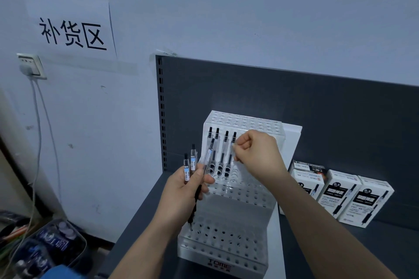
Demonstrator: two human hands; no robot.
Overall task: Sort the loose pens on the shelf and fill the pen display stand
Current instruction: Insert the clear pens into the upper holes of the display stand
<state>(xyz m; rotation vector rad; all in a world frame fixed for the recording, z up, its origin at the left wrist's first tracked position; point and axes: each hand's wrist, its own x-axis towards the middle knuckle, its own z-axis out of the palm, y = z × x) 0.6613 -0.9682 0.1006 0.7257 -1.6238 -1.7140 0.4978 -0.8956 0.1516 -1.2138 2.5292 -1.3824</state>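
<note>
- Pale wall fills the background, with a paper sign [72, 34] at 10 o'clock and a wall socket [30, 65] beneath it; a dark shelf [340, 256] with a grey back panel [317, 120] holds everything you work on.
- Your clear stepped pen stand [226, 240] sits at the centre of the shelf; four pens [223, 149] stand in its upper tier.
- Your right hand [256, 149] is closed, its fingertips pinching the rightmost of those pens, at 12 o'clock from the stand's base.
- Your left hand [190, 188] is closed around a bunch of loose pens [192, 163], held at 10 o'clock from the stand's base.
- Three white pen boxes [353, 199] stand at 3 o'clock; another lies behind them.
</note>
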